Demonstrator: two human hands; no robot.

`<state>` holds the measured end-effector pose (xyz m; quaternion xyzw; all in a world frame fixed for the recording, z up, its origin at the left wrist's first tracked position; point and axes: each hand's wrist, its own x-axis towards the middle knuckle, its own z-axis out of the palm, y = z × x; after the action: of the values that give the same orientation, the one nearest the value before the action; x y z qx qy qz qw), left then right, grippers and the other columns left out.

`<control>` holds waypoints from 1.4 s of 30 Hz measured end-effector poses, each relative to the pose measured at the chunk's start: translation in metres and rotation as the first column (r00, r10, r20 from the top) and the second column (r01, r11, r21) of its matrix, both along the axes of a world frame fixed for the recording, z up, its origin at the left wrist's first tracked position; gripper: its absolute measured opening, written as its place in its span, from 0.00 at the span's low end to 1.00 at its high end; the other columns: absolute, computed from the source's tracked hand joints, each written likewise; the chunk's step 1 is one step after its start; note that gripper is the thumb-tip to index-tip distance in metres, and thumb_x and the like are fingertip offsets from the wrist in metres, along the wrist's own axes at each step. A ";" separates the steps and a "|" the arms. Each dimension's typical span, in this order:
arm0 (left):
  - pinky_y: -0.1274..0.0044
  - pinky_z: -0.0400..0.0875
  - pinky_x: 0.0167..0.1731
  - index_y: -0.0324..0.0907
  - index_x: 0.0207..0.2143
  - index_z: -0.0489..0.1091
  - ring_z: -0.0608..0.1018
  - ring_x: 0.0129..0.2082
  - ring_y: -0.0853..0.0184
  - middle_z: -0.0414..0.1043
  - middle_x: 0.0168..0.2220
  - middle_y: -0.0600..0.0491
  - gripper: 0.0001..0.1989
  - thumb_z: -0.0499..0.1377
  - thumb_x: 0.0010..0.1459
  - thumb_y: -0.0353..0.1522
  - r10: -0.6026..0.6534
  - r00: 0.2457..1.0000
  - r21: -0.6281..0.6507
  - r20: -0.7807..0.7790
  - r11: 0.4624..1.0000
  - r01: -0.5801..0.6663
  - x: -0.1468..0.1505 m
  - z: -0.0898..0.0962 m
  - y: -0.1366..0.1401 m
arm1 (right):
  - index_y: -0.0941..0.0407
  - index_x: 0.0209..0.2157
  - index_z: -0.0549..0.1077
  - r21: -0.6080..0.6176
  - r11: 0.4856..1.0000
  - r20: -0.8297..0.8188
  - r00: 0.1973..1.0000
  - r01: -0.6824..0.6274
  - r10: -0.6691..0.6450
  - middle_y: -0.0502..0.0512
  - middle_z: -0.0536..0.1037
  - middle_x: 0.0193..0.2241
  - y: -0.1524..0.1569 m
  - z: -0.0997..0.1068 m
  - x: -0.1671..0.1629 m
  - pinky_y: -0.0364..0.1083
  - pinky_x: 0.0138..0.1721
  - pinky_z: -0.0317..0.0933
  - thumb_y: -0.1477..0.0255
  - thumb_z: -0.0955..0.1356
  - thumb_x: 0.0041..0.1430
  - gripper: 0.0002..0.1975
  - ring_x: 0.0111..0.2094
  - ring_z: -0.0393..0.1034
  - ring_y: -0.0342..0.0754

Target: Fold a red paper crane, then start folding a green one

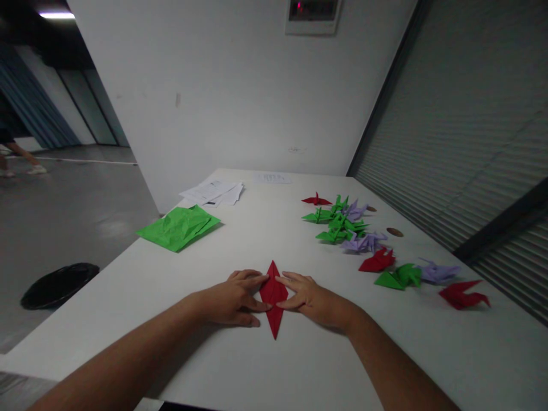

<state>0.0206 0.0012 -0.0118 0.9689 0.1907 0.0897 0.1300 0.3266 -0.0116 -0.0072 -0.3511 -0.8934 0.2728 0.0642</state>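
A red sheet of origami paper [274, 291], folded into a long diamond, lies flat on the white table [240, 365] with its points toward and away from me. My left hand [235, 298] rests on its left side, fingers spread, fingertips touching the paper. From the other side my right hand [310, 299] touches its right edge, also with fingers apart. Neither hand grips the paper; both press on it from above. To the right sit folded paper cranes: a red crane [377, 260], a green crane [400, 277] and a purple crane [439, 271] among several more.
Crumpled green paper sheets [180, 227] lie at the table's left edge, with printed papers [214, 192] behind them. A black-lined bin [60, 285] stands on the floor at left. Window blinds [454, 125] border the right side. A person's legs [19, 153] show far left.
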 end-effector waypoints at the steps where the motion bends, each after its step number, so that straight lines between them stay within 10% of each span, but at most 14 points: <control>1: 0.48 0.60 0.62 0.58 0.62 0.73 0.61 0.68 0.36 0.53 0.73 0.43 0.25 0.63 0.63 0.49 0.002 1.000 0.002 -0.007 1.000 -0.002 0.000 0.000 0.000 | 0.34 0.54 0.79 0.002 1.000 -0.006 1.000 0.010 -0.010 0.46 0.57 0.73 0.000 -0.001 0.000 0.67 0.70 0.42 0.69 0.64 0.74 0.17 0.74 0.46 0.61; 12: 0.48 0.61 0.62 0.56 0.61 0.74 0.63 0.67 0.36 0.55 0.72 0.42 0.26 0.65 0.61 0.48 0.003 1.000 0.003 0.009 1.000 -0.003 0.002 0.003 -0.003 | 0.39 0.58 0.77 0.017 1.000 -0.092 0.995 0.025 -0.023 0.47 0.61 0.72 -0.001 -0.006 0.004 0.64 0.71 0.43 0.83 0.65 0.58 0.32 0.73 0.48 0.55; 42: 0.57 0.63 0.65 0.41 0.64 0.69 0.68 0.67 0.45 0.63 0.68 0.35 0.29 0.63 0.64 0.42 -0.077 0.995 0.007 0.069 0.997 0.077 0.013 0.008 -0.023 | 0.44 0.56 0.79 0.056 0.998 -0.044 0.998 0.039 -0.037 0.55 0.65 0.69 -0.006 0.005 -0.002 0.66 0.70 0.46 0.84 0.65 0.55 0.32 0.72 0.52 0.58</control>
<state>0.0341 -0.0220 -0.0034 0.9721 0.1483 0.1186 0.1380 0.3246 -0.0173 -0.0026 -0.3600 -0.8924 0.2535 0.0986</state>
